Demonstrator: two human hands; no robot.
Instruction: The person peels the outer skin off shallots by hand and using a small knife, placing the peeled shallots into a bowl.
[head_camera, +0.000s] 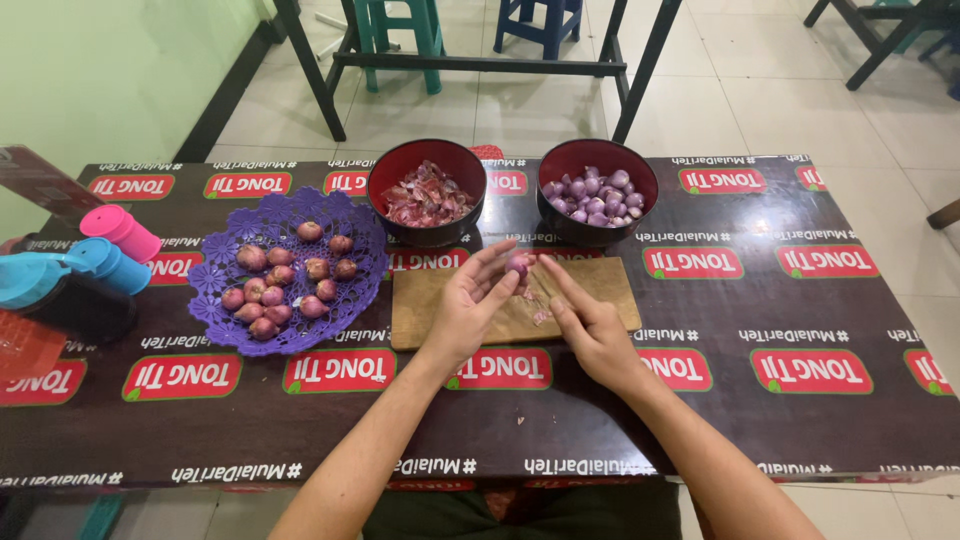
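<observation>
Wide view first: a long table (760, 400) under a glossy dark printed cover with red and green labels, pale tiled floor beyond it, stool legs in teal and blue at the top. On the table, in front of the person, lies a flat wooden cutting board (430, 315), matte and pale brown, long side running left to right. To its left sits a purple plastic tray (345, 225) with a lacy openwork rim, carrying unpeeled shallots (285, 275), brownish-pink and papery. Behind the board stand two round bowls, dark outside, red inside: the left bowl (427, 235) heaped with dry pinkish skins (425, 200), the right bowl (597, 232) holding peeled shallots (597, 195), smooth and pale purple. Far left, pink and blue capped containers (115, 245). Now the hands, over the board's upper middle. The left hand (465, 315) is up on its edge, fingers closed narrowly round one small shallot (518, 264) pinched at the fingertips, just above the board and just in front of the right bowl. The right hand (590, 325) is close beside, index finger stretched toward that bulb from the lower right, tip nearly on it; whether it grips anything I cannot tell. The bulb is roundish, so its long axis is unclear. A few scraps of skin (540, 315) lie between the hands.
</observation>
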